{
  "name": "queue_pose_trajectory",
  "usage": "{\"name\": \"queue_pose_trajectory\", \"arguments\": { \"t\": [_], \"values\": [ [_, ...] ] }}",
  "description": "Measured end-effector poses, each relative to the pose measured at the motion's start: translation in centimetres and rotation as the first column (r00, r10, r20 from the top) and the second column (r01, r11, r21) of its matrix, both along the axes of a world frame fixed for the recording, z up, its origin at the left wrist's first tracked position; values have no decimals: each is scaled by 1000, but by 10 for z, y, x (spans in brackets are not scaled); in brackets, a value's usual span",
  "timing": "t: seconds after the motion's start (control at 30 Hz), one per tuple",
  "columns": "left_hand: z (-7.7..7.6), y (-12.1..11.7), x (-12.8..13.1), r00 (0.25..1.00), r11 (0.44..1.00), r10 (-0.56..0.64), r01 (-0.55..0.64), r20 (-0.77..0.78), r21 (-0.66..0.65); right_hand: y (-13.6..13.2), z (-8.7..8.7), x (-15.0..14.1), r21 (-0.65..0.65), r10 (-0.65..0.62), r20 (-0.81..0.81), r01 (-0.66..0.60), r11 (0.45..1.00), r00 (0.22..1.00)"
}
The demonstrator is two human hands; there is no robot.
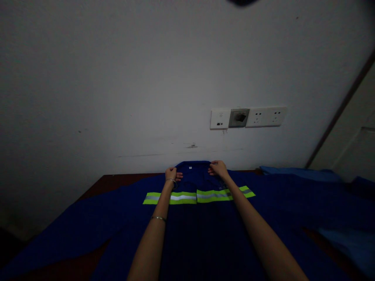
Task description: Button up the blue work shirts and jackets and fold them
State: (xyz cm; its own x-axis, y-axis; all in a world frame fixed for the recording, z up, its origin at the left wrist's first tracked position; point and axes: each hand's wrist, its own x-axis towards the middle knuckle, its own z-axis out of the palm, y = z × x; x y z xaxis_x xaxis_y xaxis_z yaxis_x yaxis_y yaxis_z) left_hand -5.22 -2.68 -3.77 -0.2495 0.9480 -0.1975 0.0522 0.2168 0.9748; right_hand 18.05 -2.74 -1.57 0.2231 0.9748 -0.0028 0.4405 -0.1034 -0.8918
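A dark blue work jacket (202, 234) lies spread front side up, its sleeves reaching out to both sides. Yellow-green bands with a silver stripe (183, 198) cross its chest. At the far end the collar (196, 163) stands near the wall, with a small white label inside it. My left hand (173, 175) pinches the collar's left side, fingers curled. On the right side of the collar, my right hand (217, 169) holds the cloth between thumb and fingers. Two bracelets circle my left wrist and forearm.
Under the jacket is a dark reddish-brown table (117, 179), pushed against a pale wall (146, 78). A row of sockets and switches (265, 117) is set in the wall. Lighter blue cloth (301, 171) lies at the right, partly under the sleeve.
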Motion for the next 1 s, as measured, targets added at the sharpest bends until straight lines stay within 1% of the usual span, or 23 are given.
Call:
{"name": "queue_pose_trajectory", "arguments": {
  "t": [0.1, 0.2, 0.3, 0.33, 0.4, 0.43, 0.47, 0.5, 0.53, 0.57, 0.6, 0.63, 0.67, 0.7, 0.73, 0.77, 0.83, 0.87, 0.93, 1.0],
  "values": [
    [-1, 1, 0, 999, 1000, 3, -4, 36, 22, 0, -2, 1, 19, 0, 9, 0, 1000, 1000],
    [0, 0, -3, 998, 999, -9, 6, 63, 52, 0, -1, 4, 56, 7, 68, -11, 998, 998],
    [2, -1, -7, 1000, 998, -1, 0, 19, 70, -2, 2, 9, 107, 6, 154, -22, 994, 988],
    [4, -2, -9, 999, 997, 17, -15, -30, 79, -3, 3, 10, 123, 3, 176, -24, 992, 984],
    [9, -2, -12, 977, 992, 74, -51, -198, 119, -5, 6, 11, 165, -19, 244, -22, 986, 970],
    [13, -3, -13, 944, 986, 112, -68, -311, 151, -6, 7, 11, 194, -39, 296, -20, 981, 954],
    [18, -4, -14, 892, 979, 148, -71, -427, 190, -7, 8, 11, 225, -63, 354, -20, 974, 933],
    [23, -5, -13, 829, 972, 169, -52, -533, 229, -7, 10, 11, 255, -89, 411, -21, 967, 907],
    [27, -6, -12, 767, 968, 162, -1, -621, 252, -7, 10, 10, 280, -111, 459, -25, 960, 881],
    [32, -8, -9, 718, 966, 113, 83, -687, 245, -7, 11, 10, 296, -123, 494, -33, 955, 861],
    [36, -11, -6, 682, 961, 19, 190, -731, 203, -7, 11, 9, 299, -122, 512, -44, 953, 850],
    [40, -14, -1, 650, 944, -106, 304, -752, 130, -7, 11, 9, 293, -112, 528, -57, 954, 842],
    [42, -17, 4, 615, 912, -234, 407, -753, 49, -7, 11, 8, 279, -94, 544, -73, 958, 834],
    [44, -20, 10, 576, 877, -332, 481, -747, -19, -6, 10, 8, 257, -71, 561, -92, 962, 825],
    [45, -23, 16, 538, 851, -385, 521, -750, -63, -7, 9, 7, 231, -44, 578, -111, 967, 815],
    [46, -26, 22, 503, 842, -394, 534, -769, -81, -7, 9, 7, 206, -22, 594, -126, 970, 804],
    [46, -30, 32, 431, 839, -354, 538, -830, -79, -10, 8, 6, 174, 3, 625, -143, 974, 781],
    [46, -32, 35, 402, 829, -346, 555, -848, -76, -11, 9, 5, 171, 2, 640, -145, 975, 769],
    [44, -33, 38, 371, 777, -393, 624, -841, -88, -15, 10, 4, 182, -15, 665, -143, 973, 747],
    [42, -35, 38, 351, 712, -479, 691, -804, -122, -18, 11, 3, 198, -29, 679, -145, 969, 733]
  ]
}}
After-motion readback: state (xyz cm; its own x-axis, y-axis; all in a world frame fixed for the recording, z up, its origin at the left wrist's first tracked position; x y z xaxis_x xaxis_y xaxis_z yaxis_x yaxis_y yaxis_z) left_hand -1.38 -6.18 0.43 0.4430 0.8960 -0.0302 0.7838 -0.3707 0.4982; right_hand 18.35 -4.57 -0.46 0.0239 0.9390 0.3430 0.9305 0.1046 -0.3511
